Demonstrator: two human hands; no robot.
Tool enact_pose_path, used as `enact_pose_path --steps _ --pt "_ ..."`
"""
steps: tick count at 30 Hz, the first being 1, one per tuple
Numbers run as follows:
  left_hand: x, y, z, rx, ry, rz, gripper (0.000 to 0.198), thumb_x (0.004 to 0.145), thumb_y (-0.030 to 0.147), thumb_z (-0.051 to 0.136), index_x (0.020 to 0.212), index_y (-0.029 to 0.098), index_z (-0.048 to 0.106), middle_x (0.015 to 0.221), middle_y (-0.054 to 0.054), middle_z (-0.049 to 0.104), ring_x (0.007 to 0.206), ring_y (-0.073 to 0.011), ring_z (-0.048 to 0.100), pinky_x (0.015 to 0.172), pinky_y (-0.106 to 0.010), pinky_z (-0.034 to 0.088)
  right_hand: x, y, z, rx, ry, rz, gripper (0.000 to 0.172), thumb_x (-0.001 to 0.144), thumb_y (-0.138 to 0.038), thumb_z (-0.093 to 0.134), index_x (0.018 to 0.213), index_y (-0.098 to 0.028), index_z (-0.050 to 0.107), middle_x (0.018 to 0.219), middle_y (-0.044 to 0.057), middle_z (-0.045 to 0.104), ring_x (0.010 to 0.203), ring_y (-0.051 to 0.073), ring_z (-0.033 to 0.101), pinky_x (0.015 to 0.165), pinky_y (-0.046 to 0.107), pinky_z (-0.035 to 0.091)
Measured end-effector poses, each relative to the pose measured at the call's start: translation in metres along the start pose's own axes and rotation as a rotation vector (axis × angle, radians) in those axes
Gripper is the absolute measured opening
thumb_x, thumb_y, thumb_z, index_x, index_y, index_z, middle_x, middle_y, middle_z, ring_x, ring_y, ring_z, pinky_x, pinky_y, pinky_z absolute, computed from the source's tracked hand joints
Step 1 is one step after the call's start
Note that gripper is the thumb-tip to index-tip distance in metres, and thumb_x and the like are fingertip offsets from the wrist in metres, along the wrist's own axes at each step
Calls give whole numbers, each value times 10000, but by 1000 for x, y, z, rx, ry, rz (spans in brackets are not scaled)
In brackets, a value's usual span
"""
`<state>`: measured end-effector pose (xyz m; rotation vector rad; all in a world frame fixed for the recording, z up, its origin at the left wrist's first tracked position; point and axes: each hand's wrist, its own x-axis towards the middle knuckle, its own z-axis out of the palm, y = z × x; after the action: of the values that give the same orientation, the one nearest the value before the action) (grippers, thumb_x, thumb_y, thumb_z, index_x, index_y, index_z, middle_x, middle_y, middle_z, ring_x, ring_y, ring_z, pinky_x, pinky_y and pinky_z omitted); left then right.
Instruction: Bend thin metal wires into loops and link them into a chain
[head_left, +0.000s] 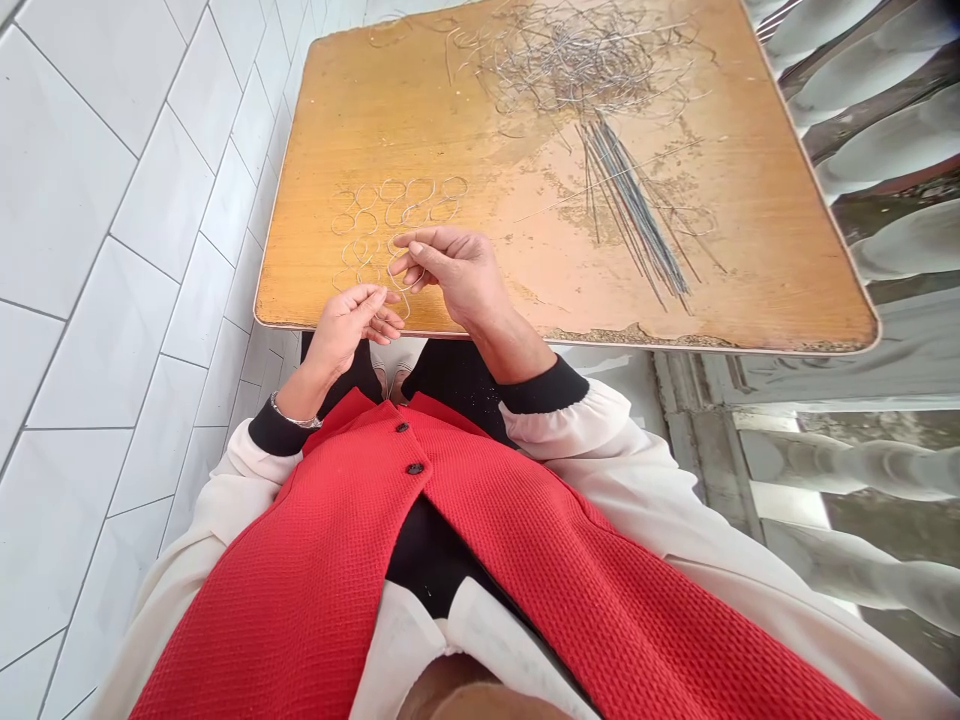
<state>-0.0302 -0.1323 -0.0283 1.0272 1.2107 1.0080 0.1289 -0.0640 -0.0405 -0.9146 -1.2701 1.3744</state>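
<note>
My left hand (351,322) hovers at the near edge of the worn wooden table (487,130), fingers curled in a pinch on a thin wire ring that reaches towards the other hand. My right hand (456,272) is just right of it over the table, fingers bent and pinched on the same wire ring (399,290). Beyond both hands lie several bent wire rings (390,205) in rows on the table top. A bundle of straight wires (634,205) lies to the right.
A tangled heap of thin wire (581,60) sits at the far middle of the table. White tiled wall (112,250) runs along the left. Pale balusters (862,110) stand to the right. My red vest and white sleeves fill the lower view.
</note>
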Motion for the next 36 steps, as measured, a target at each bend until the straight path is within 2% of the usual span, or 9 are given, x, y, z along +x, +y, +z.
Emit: enact_pose_path --steps 2,5,7,10,13,17,26,30,36 --pt "1 1 4 21 51 13 335 977 479 639 905 152 661 656 1 726 526 -73 675 521 -153 499 -3 2 0 5 3 -12 366 852 -543 787 1010 -213 762 843 26 777 683 120 681 602 220 558" --pt "5 -2 8 41 171 61 289 1006 426 604 921 156 665 660 7 725 543 -72 684 538 -150 505 -13 7 0 27 92 -9 469 862 -637 727 1101 -234 745 955 35 790 800 135 715 620 205 565" --pt "10 -7 9 47 225 100 258 1024 373 576 918 158 670 667 10 721 560 -71 689 548 -149 507 -22 12 0 30 137 16 501 860 -680 697 1057 -222 746 934 42 782 786 133 707 610 201 558" --pt "18 -11 11 38 250 158 213 1019 273 573 885 153 687 699 10 712 602 -65 690 564 -147 514 -35 18 -2 -6 144 30 465 798 -641 779 875 -184 739 765 27 729 640 110 635 554 204 522" --pt "25 -8 15 41 247 180 188 993 201 600 851 146 711 728 13 692 615 -46 649 550 -134 490 -39 16 -6 -83 129 103 352 763 -470 864 731 -165 691 640 -1 657 529 83 535 488 202 453" --pt "29 3 23 34 212 165 204 981 154 607 817 138 728 692 32 632 560 -17 553 503 -120 423 -38 5 -11 -115 147 178 286 820 -301 831 666 -162 635 583 -13 629 475 66 483 472 196 409" --pt "44 10 41 43 132 110 266 971 102 598 726 127 700 582 51 562 479 -18 489 462 -137 388 -33 -2 -20 -25 223 160 237 801 -109 762 610 -155 628 551 -7 655 432 55 500 455 178 405" --pt "50 9 47 24 112 111 279 958 74 600 701 120 700 568 49 577 465 -15 490 467 -134 404 -30 2 -25 14 273 125 239 787 -106 745 602 -168 607 518 -25 634 417 60 505 423 172 387" --pt "48 11 50 1 73 65 282 949 65 590 696 123 702 593 31 610 488 -28 536 499 -144 452 -27 3 -30 -1 311 173 274 813 -71 717 603 -176 573 503 -39 616 400 54 496 419 163 385"
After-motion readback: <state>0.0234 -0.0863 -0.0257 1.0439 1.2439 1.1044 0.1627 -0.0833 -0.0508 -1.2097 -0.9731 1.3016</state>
